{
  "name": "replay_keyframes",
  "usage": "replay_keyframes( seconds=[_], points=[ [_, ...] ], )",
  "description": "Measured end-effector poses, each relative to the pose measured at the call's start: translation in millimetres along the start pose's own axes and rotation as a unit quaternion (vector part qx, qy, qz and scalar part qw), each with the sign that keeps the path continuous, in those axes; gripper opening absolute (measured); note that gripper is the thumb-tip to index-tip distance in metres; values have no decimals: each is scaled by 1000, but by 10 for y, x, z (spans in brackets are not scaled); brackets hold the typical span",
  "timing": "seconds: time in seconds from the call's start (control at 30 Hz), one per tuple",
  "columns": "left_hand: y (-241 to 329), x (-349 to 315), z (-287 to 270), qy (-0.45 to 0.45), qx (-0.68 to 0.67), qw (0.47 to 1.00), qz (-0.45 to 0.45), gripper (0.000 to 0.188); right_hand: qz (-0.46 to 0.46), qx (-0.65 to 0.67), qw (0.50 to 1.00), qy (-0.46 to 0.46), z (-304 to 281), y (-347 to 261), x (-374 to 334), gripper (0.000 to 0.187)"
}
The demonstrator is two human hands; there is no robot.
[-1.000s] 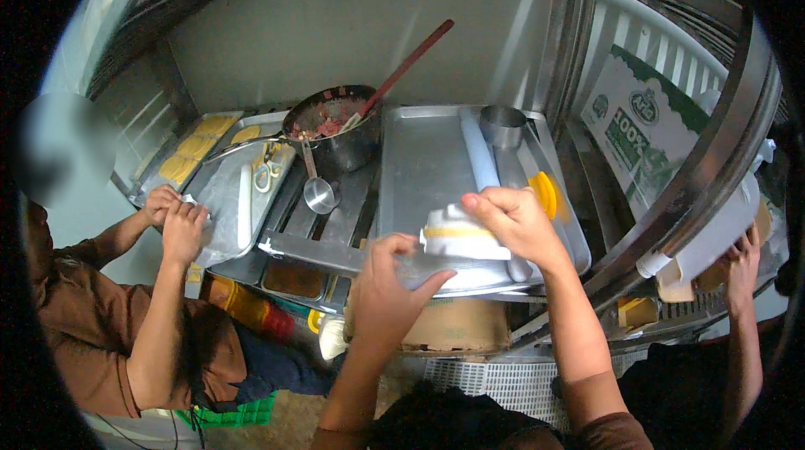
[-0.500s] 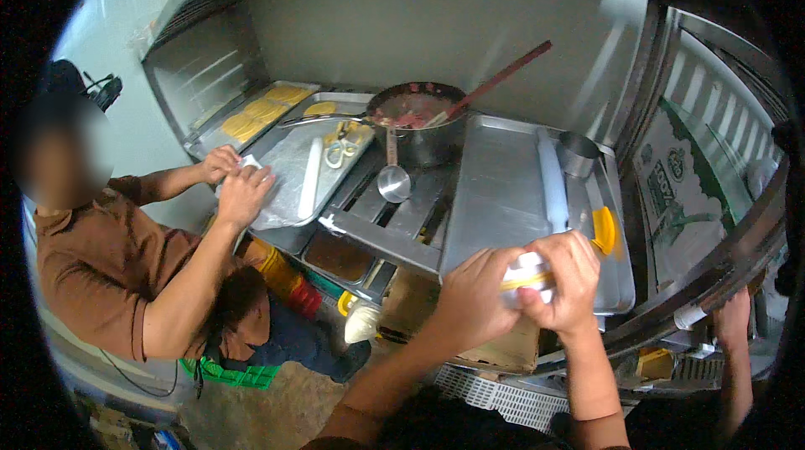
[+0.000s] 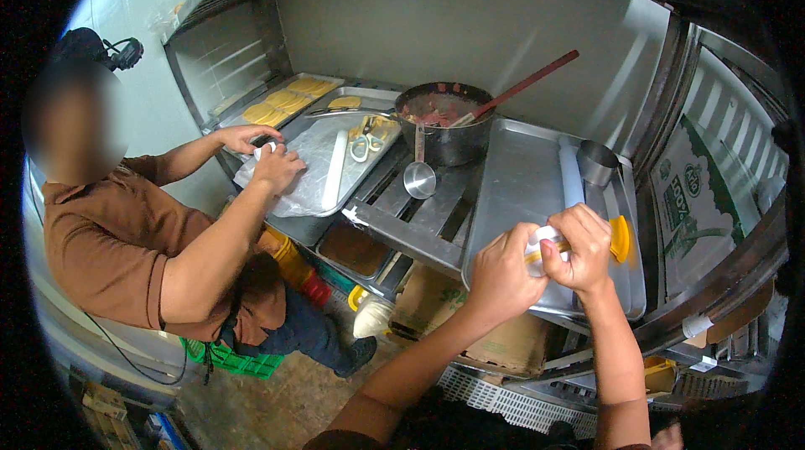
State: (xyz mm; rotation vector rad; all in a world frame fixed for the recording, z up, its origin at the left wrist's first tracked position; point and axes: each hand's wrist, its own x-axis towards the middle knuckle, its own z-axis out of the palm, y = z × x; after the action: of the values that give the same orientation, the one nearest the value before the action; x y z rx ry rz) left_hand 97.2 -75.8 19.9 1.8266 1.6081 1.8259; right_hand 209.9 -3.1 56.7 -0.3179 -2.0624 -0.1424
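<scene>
My left hand (image 3: pixel 506 275) and my right hand (image 3: pixel 584 247) are both closed around a small white plastic dough press (image 3: pixel 545 234). A yellow strip shows between its halves; the fingers hide much of it. Both hands are above the near right part of a metal tray (image 3: pixel 521 190). On that tray, beside my right hand, lies a yellow curved piece (image 3: pixel 620 239). A pale rolling pin (image 3: pixel 571 175) lies behind my hands, with a metal cup (image 3: pixel 597 162) near its far end.
A dark pot (image 3: pixel 444 135) of reddish filling holds a long-handled stirrer; a metal ladle (image 3: pixel 419 180) hangs at its front. At left, a co-worker (image 3: pixel 142 257) holds something white over a tray with a white rolling pin (image 3: pixel 335 171) and scissors (image 3: pixel 362 146). Yellow dough discs (image 3: pixel 289 101) lie beyond.
The whole view has shifted, so the scene sits farther right. My hands still grip the press, their fingers slightly rearranged. The forearm seen at the right edge earlier has left that spot.
</scene>
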Motion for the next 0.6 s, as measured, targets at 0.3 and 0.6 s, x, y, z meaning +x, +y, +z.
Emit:
replay_keyframes(
  seconds=[0.3, 0.6],
  points=[
    [-48, -44, 55, 20, -4, 1000, -20, 36, 12, 4, 999, -47, -21, 0, 16, 30],
    [-104, -75, 207, 85, 8, 995, -56, 56, 455, 301, 834, 77, 8, -375, -251, 51]
  ],
)
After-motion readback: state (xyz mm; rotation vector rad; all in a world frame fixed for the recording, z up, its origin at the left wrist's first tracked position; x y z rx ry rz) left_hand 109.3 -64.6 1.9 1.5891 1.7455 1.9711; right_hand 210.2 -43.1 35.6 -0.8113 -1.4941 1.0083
